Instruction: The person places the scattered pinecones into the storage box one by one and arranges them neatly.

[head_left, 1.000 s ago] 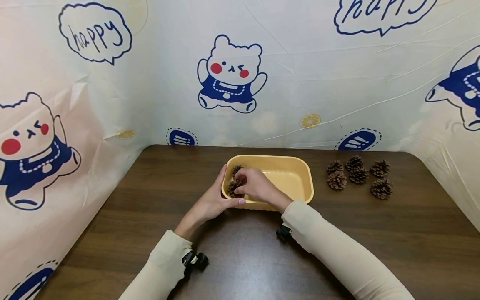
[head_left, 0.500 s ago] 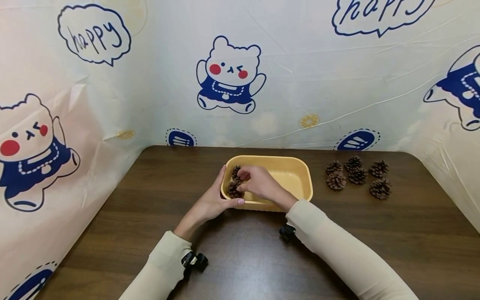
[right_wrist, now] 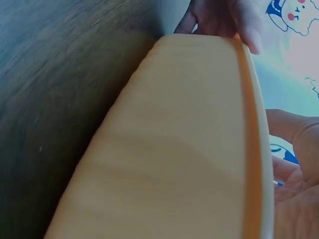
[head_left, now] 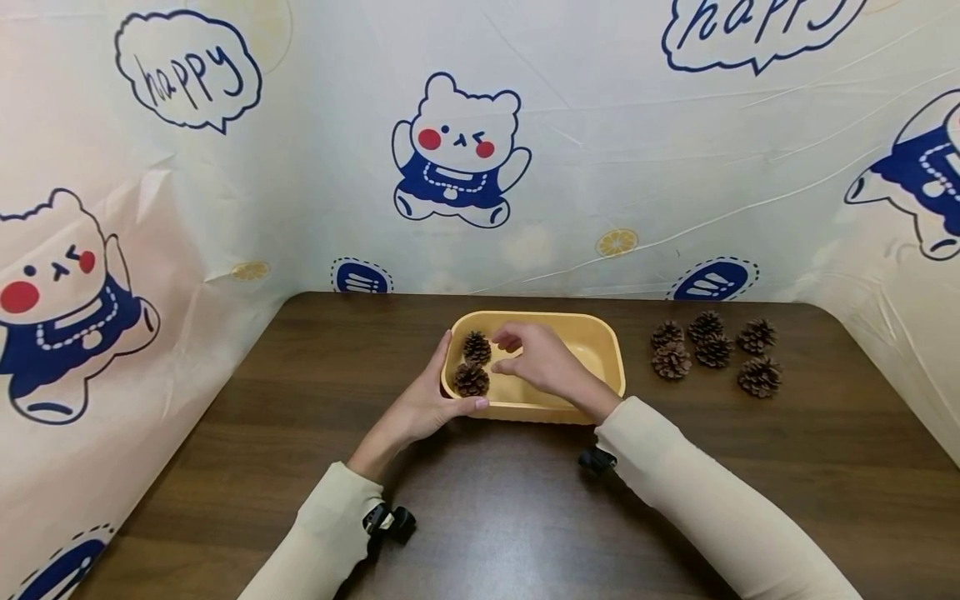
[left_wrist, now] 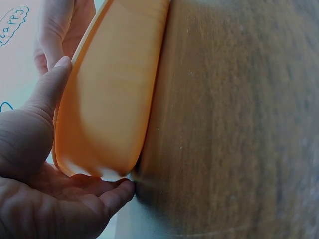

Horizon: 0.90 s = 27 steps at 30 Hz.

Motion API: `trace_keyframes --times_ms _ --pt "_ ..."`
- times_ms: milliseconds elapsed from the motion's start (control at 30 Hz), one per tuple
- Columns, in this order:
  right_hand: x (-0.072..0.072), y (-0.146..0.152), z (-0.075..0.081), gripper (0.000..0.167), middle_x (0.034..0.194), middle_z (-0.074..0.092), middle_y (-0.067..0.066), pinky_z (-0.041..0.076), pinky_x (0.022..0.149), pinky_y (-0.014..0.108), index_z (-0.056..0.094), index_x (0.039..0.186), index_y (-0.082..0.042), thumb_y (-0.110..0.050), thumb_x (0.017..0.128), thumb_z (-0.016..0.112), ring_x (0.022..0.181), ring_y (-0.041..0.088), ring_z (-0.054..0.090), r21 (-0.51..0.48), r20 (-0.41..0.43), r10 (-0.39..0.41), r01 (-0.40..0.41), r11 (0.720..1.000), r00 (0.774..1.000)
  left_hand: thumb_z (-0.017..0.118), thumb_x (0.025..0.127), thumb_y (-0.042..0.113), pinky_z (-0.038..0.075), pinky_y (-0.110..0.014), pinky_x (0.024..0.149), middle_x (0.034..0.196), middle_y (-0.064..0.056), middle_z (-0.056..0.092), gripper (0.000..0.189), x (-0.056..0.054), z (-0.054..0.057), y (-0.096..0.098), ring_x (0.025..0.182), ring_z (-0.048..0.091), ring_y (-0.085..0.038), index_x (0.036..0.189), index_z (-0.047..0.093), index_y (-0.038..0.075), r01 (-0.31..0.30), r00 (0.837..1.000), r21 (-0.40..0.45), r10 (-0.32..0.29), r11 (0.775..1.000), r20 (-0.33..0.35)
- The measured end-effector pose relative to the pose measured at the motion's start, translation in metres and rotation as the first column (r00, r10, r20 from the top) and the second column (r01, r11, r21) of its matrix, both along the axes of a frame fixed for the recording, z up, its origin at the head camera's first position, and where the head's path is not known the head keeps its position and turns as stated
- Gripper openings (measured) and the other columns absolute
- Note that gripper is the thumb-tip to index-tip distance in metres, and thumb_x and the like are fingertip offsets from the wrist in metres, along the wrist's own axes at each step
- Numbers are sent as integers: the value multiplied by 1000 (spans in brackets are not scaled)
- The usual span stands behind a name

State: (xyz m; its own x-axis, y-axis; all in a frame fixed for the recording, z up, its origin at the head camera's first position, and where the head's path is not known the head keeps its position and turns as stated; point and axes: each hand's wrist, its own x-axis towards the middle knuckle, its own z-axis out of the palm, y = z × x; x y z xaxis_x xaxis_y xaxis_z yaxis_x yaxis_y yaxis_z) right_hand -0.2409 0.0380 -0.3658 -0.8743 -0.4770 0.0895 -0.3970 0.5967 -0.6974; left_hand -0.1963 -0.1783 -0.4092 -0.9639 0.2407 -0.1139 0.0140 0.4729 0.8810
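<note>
A yellow plastic storage bin (head_left: 618, 375) stands on the table. My left hand (head_left: 427, 402) holds its left end, the thumb on the front rim and the fingers along the end wall, as the left wrist view (left_wrist: 50, 149) confirms. Two pinecones lie inside at the left end: a rear pinecone (head_left: 477, 348) and a front pinecone (head_left: 472, 380). Over the bin's middle is my right hand (head_left: 546, 360), just right of the pinecones and apart from them. Its thumb and fingers are spread with nothing between them. The right wrist view shows mostly the bin's outer wall (right_wrist: 169, 139).
Several loose pinecones (head_left: 714, 351) lie in a group on the brown wooden table (head_left: 315, 358), right of the bin. A white printed sheet (head_left: 585, 167) with bear drawings hangs behind the table and along both sides.
My right hand has let go of a pinecone at the bin's left end and drawn back to the right, uncovering both pinecones. The left hand stays on the bin.
</note>
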Motion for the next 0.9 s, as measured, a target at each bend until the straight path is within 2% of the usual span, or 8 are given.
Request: trace_keyframes --times_ms 233,533,700,900 --pt "4 20 6 36 122 73 19 53 102 48 70 123 1 -15 91 79 115 33 68 3 -29 -41 41 999 999 88 86 25 26 -52 127 175 -15 19 127 0 1 3 149 40 -31 170 -8 24 -20 1000 6 20 1000 19" --pt "10 55 11 33 122 72 21 57 97 49 70 123 0 -12 93 78 116 37 67 -52 -32 -109 107 993 994 88 86 29 24 -53 128 175 -17 17 128 0 1 2 151 37 -33 170 -8 22 -16 1000 -13 16 1000 2" --pt "13 74 16 32 122 72 20 57 98 50 69 125 0 -10 95 77 117 39 66 -72 -38 -144 141 987 989 88 87 30 26 -55 126 175 -19 15 128 0 2 2 150 38 -34 169 -10 23 -14 1000 -20 14 1000 -3" --pt "15 95 19 32 126 71 25 56 100 52 69 126 1 -10 96 76 119 41 66 -61 -36 -187 185 981 982 89 86 27 23 -52 128 175 -17 14 129 0 1 2 151 35 -32 169 -10 24 -11 1000 -15 11 1000 3"
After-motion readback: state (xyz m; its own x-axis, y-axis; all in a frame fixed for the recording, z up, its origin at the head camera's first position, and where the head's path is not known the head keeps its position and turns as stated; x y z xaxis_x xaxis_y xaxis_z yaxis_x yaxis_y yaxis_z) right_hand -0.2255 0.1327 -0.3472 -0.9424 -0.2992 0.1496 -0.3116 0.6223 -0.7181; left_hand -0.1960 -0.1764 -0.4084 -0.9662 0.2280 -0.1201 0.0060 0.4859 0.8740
